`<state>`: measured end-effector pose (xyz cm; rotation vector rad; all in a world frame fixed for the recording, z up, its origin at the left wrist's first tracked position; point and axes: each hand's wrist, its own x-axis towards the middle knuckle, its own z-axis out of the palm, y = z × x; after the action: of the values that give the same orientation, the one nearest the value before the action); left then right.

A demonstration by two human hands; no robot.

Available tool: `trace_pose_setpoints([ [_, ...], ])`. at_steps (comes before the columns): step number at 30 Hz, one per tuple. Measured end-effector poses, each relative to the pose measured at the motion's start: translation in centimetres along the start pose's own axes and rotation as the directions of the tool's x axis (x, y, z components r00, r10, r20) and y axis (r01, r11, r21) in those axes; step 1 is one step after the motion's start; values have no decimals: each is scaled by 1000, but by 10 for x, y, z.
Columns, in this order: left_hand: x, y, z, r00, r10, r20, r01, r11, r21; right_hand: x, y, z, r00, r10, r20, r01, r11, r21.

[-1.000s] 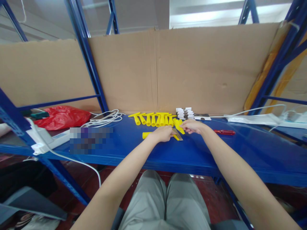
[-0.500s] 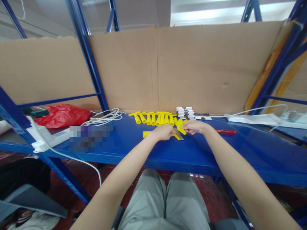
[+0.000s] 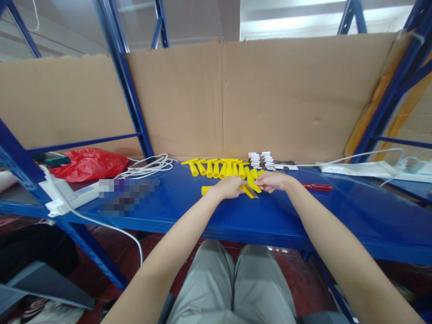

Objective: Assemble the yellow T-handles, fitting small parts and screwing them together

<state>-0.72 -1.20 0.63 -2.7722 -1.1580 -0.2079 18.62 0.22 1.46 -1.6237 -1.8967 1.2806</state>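
My left hand [image 3: 229, 186] is closed around a yellow-handled scraper [image 3: 204, 190]. The handle end sticks out to the left of the fist, and a thin metal blade [image 3: 253, 194] shows at the right. Pinched in the fingers of my right hand [image 3: 273, 181] is a flat yellow plastic piece [image 3: 253, 183], close against the blade end of the scraper. Whether the two parts touch I cannot tell. Behind my hands lies a row of several yellow T-shaped scraper handles [image 3: 216, 168].
Stacked white-and-dark packets [image 3: 261, 160] lie behind the hands. A red screwdriver [image 3: 317, 187] rests right of my right hand. Leftward are a coiled white cable [image 3: 148, 167], a red plastic bag [image 3: 91, 164] and a white power strip [image 3: 79, 193]. Cardboard [image 3: 270, 99] walls the back of the blue shelf [image 3: 189, 211].
The yellow piece in my right hand has shifted slightly left, closer to the scraper's blade. My left hand stays nearly still around the scraper.
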Motion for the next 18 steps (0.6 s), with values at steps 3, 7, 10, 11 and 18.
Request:
trace_pose_setpoints([
  [3,0,0,1,1000,-19,-10,18,1000,-18,1,1,1,999,-8,34,7,1000,29],
  [7,0,0,2,1000,-20,-17,19,999,-45,2,-1,6,998,-18,63,17,1000,26],
  [10,0,-1,2,1000,6,-20,-7,999,-53,3,-2,9,997,-25,67,23,999,22],
  [11,0,-1,2,1000,9,-22,-10,999,-51,3,-3,10,998,-23,65,22,1000,15],
  [18,2,-1,3,1000,-1,-18,0,999,-48,1,-6,12,999,-6,49,9,999,-46],
])
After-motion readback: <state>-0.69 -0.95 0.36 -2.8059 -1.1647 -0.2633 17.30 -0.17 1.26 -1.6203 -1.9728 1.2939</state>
